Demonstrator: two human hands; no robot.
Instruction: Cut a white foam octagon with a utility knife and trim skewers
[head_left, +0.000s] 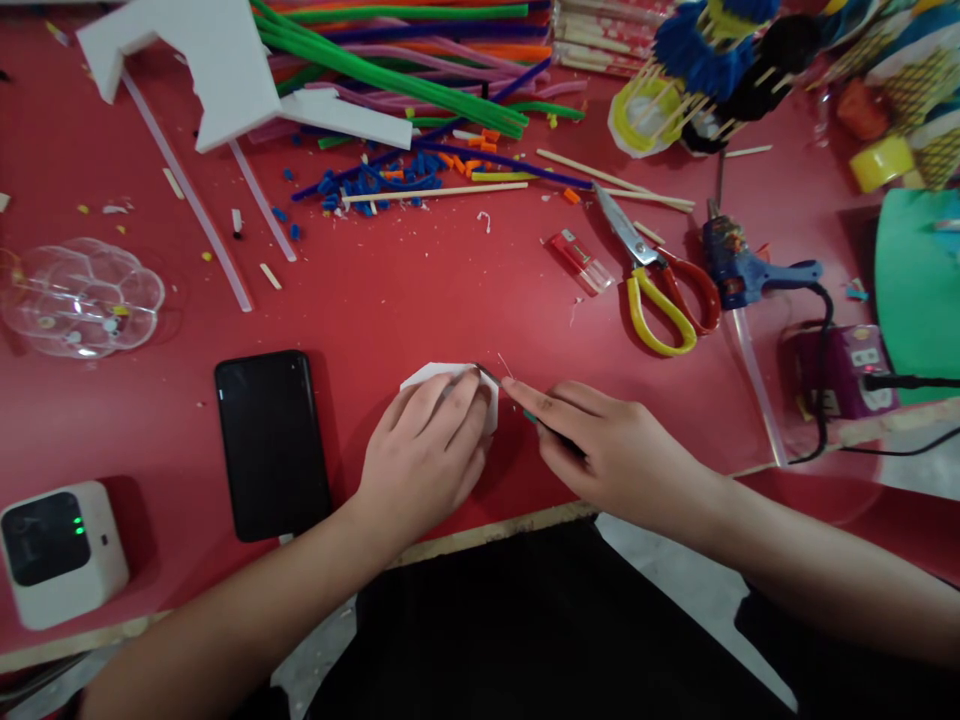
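A white, many-sided piece that looks like foam board [486,415] lies near the table's front edge. My left hand [431,435] is over it, fingers bent together and holding it down, so most of it is hidden. In my right hand [596,440] is a craft knife [489,375], its handle mostly covered by the palm and a bit of green showing. My right index finger stretches along the knife. The thin blade meets the upper right edge of the white piece, close to my left fingertips. A fine white sliver [505,365] stands beside the blade.
Left are a black phone [274,445], a white device [67,555] and a clear container [82,298]. Right are scissors [652,280], a glue gun [742,262] and a purple power box [847,370]. Behind lie pipe cleaners [405,70], a cut white board [217,70] and wooden sticks [435,193].
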